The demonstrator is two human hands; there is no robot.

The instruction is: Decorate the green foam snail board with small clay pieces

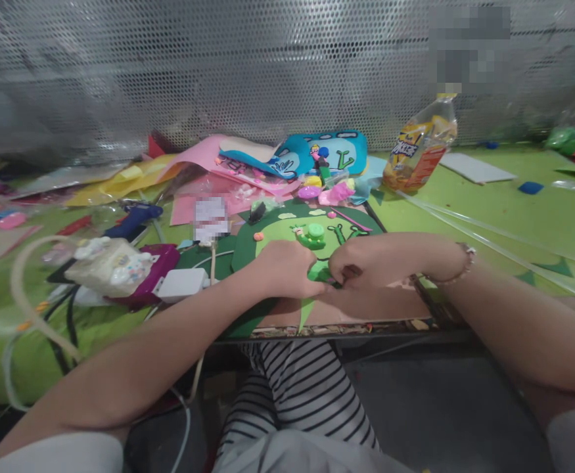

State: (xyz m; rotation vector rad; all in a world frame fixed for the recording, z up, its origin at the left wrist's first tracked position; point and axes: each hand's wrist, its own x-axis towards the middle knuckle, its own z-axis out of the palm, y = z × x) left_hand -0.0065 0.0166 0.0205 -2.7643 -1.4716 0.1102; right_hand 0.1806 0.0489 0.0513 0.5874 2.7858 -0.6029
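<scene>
Over the table's front edge, my left hand (290, 268) and my right hand (373, 261) are close together with fingers bent. Between their fingertips shows a bright green foam piece (319, 270), pinched by both hands. A pointed light green strip (305, 315) shows just below my left hand. Under and behind the hands lies a green foam picture board (248, 243) with a raised snail-like figure (311, 235) and dark-outlined green plant shapes (349, 231). My fingers hide part of the board and of the piece.
To the left sit a white power adapter (183, 284) with cables, a magenta box (161, 263) and a blue glue gun (132, 220). Behind are a blue picture board (356, 152), pink foam sheets (198, 157) and packets of coloured clay (336, 193). A snack bag (418, 157) stands back right.
</scene>
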